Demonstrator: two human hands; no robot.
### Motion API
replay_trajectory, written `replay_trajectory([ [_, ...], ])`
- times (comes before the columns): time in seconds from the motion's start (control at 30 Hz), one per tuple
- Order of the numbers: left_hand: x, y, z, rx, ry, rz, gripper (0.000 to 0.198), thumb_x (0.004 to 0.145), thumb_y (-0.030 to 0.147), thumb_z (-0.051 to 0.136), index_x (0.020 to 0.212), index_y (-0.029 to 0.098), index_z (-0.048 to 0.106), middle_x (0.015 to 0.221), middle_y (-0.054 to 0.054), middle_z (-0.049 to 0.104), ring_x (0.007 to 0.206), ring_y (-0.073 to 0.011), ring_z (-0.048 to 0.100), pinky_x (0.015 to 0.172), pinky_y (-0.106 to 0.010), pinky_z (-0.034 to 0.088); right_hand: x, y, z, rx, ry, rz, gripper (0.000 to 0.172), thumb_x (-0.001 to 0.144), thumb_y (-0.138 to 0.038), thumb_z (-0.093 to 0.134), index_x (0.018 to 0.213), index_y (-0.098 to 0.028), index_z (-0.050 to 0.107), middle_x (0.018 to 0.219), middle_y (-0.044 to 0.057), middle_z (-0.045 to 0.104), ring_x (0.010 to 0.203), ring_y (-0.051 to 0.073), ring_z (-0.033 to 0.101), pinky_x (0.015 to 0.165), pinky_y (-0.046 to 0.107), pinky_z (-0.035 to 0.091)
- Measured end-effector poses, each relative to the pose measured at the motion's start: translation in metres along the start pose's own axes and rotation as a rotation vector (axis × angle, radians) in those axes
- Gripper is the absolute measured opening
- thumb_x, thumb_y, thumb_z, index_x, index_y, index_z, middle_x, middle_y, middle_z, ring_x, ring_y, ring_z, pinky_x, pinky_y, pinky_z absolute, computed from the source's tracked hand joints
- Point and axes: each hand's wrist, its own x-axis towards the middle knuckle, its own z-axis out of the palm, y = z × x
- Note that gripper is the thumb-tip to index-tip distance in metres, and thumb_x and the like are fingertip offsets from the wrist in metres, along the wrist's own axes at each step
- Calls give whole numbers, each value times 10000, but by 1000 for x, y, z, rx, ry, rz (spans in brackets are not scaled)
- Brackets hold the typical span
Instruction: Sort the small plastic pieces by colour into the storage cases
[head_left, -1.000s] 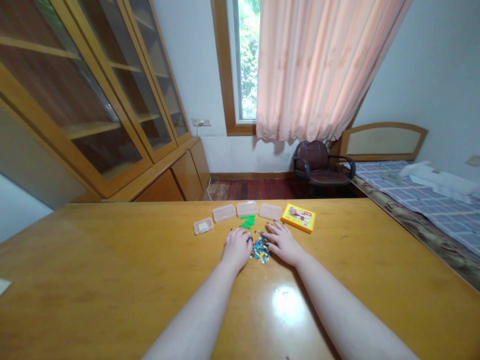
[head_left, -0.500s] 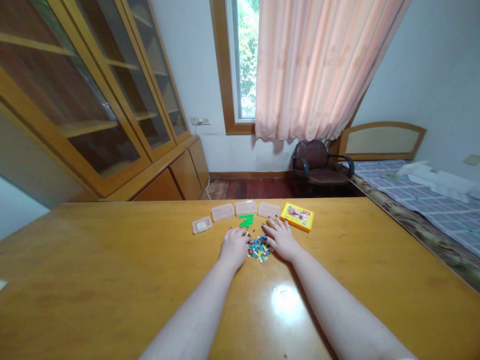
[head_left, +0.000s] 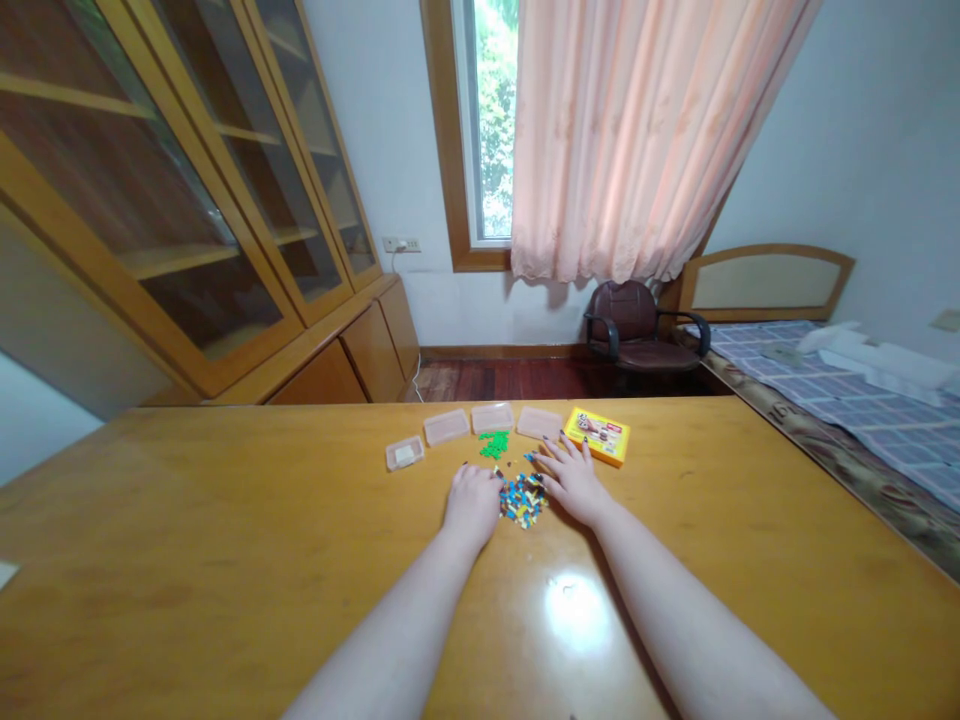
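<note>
- Resting on the desk point(head_left: 225, 520): four clear plastic boxes point(head_left: 446, 427) in a row, far edge
- Left hand point(head_left: 472, 505): fingers point(head_left: 484, 478) curled downward, just beside the pile; any grip hidden
- Green plastic bricks point(head_left: 493, 445): small cluster beyond the pile
- Mixed-colour plastic bricks point(head_left: 521, 500): loose pile between both hands
- Right hand point(head_left: 574, 483): fingers point(head_left: 555, 465) spread, touching nothing visible
- Yellow box point(head_left: 596, 436): flat, beyond right hand

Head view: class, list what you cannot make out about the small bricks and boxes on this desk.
All in the head view:
Small coloured bricks: too small to tell their shapes or count them.
Left hand: it hides whatever lies under the palm.
Translucent box: the whitish contents are too blurred to name.
Yellow box: its printing is too small to read.
White item: cut off by the left edge.
</note>
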Motion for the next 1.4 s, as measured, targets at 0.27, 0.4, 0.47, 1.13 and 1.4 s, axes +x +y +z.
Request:
replay_trajectory([
  [0.27,3,-4,13,-97,17,24,447,813,115,480,1234,241,564,1227,-57,605,1120,-227,494,1036,-421,308,-5,-1,-4,91,-34,-100,353,877,-432,470,1188,-350,616,1426,23,432,1380,310,195,1092,564,49],
  [0.4,5,-10,13,-40,39,-33,424,833,145,471,1240,230,556,1298,-53,551,1207,-210,438,1060,-387,301,-4,-3,-2,120,-88,-141,370,869,-483,480,1196,-365,607,1447,23,401,1386,320,174,1094,563,48],
  [0.47,5,-10,13,-26,38,-37,405,845,166,462,1232,231,562,1307,-50,545,1220,-214,430,1067,-395,295,-4,-4,-1,99,-82,-121,379,881,-477,461,1214,-355,595,1455,30,388,1384,319,177,1093,566,43],
  [1.13,1,1,10,-68,25,133,380,837,169,499,1191,268,598,1167,-53,603,1071,-219,498,966,-393,379,-2,-1,2,211,131,-189,288,895,-326,476,1062,-213,682,1090,84,653,1032,210,543,947,381,393],
  [1.4,0,-2,11,-30,30,128,298,843,191,507,1082,273,664,1175,-62,590,1091,-233,477,983,-417,363,-2,-2,3,82,48,-142,336,893,-387,467,1159,-285,645,1340,59,523,1280,304,355,1071,539,203],
])
